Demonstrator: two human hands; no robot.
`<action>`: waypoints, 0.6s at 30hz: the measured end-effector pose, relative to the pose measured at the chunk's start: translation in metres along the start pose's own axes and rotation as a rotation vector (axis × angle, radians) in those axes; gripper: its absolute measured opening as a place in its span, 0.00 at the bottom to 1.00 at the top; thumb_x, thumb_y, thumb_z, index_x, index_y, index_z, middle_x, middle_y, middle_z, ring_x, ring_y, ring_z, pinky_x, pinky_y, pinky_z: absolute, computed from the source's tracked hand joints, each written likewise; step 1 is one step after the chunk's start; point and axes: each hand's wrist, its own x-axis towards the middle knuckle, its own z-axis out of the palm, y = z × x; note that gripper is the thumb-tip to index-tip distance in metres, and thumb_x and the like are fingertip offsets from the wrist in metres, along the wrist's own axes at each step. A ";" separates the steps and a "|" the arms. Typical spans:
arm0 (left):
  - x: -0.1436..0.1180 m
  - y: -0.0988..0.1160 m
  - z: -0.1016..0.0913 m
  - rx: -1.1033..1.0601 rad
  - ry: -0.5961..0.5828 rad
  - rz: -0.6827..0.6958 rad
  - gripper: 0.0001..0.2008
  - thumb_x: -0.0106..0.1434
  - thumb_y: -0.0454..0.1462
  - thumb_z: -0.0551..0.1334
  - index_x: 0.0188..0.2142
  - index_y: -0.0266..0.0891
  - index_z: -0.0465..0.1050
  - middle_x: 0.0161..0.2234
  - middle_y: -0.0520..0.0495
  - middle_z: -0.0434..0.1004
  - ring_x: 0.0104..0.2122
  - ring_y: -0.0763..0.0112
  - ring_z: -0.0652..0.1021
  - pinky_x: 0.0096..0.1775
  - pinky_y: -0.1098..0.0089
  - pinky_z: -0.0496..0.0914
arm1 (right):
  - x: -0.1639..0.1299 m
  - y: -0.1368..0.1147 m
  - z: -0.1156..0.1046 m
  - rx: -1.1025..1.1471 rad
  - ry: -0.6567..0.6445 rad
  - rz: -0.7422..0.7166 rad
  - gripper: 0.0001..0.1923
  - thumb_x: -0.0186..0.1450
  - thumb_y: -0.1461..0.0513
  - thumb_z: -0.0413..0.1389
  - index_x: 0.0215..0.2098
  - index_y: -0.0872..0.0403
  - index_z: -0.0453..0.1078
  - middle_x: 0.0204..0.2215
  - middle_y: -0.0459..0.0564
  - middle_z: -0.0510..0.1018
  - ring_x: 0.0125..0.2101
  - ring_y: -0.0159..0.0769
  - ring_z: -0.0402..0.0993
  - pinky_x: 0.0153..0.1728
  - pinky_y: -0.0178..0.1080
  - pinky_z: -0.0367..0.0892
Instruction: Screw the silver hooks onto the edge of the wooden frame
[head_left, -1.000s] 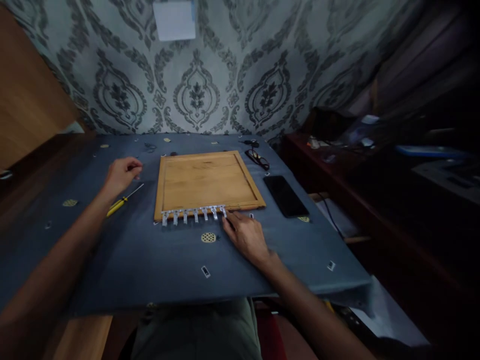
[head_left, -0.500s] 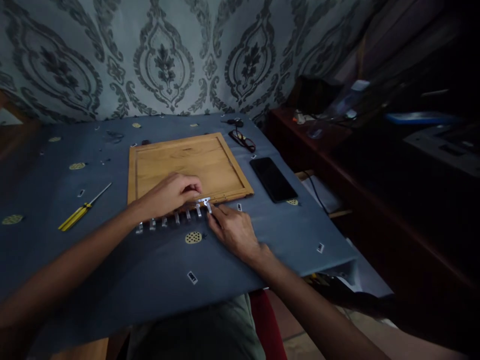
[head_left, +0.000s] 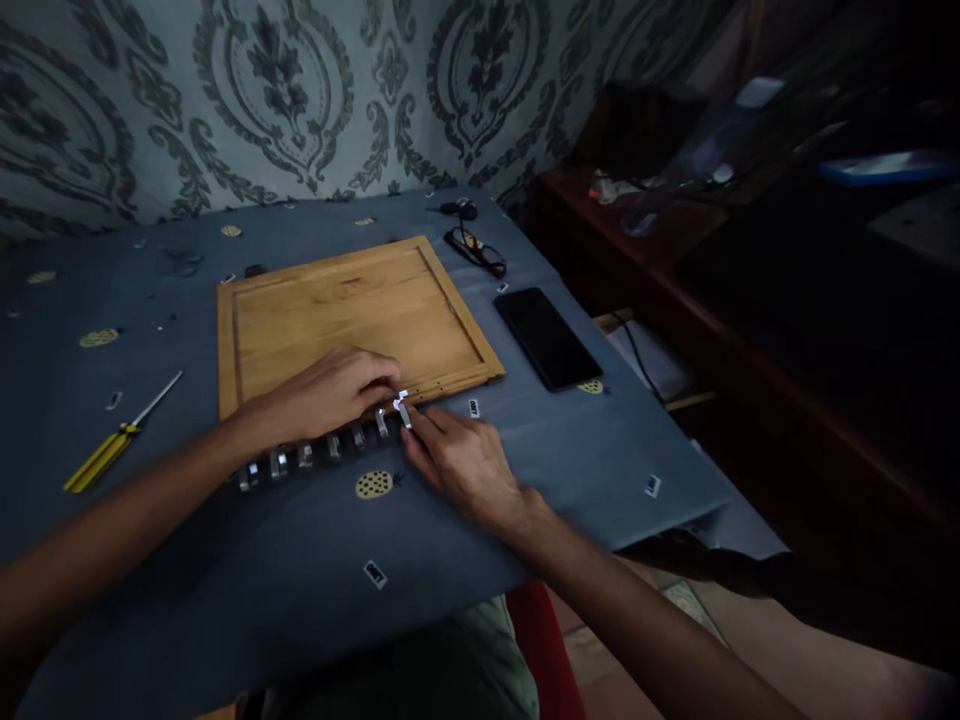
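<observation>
A framed wooden board [head_left: 337,310] lies on the blue tablecloth. Several shiny metal hooks [head_left: 305,458] stick out in a row along its near edge. At the right end of that row, my right hand [head_left: 469,465] pinches one small metal hook [head_left: 405,412] between thumb and fingertips against the board's edge. My left hand [head_left: 341,392] rests over the near rim with its fingers curled beside this hook; what they hold, if anything, is hidden. A few small dark holes show in the rim just right of the hook.
A screwdriver with a yellow handle [head_left: 105,455] lies at the left. Right of the board are a black phone [head_left: 550,338], eyeglasses [head_left: 476,252] and a dark key-like item [head_left: 457,208]. A dark red desk [head_left: 660,280] with a plastic bottle stands further right.
The view has shifted, so the board appears further left. The hook in my right hand has turned and its upper plate looks shorter. Both hands stay at the near edge.
</observation>
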 end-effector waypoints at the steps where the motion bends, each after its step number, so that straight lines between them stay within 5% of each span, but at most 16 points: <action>1: 0.000 0.000 0.000 0.002 0.001 0.000 0.10 0.70 0.34 0.57 0.37 0.38 0.78 0.35 0.50 0.81 0.35 0.72 0.77 0.39 0.71 0.64 | 0.000 0.000 0.000 0.001 -0.001 0.000 0.20 0.77 0.59 0.48 0.59 0.57 0.75 0.32 0.51 0.83 0.31 0.35 0.78 0.28 0.37 0.60; 18: 0.003 0.006 -0.001 0.085 -0.046 0.039 0.08 0.69 0.32 0.59 0.35 0.38 0.76 0.33 0.51 0.79 0.33 0.74 0.75 0.37 0.73 0.61 | 0.001 0.000 0.002 0.001 0.022 -0.012 0.18 0.77 0.60 0.48 0.54 0.58 0.77 0.31 0.51 0.82 0.32 0.36 0.78 0.29 0.38 0.60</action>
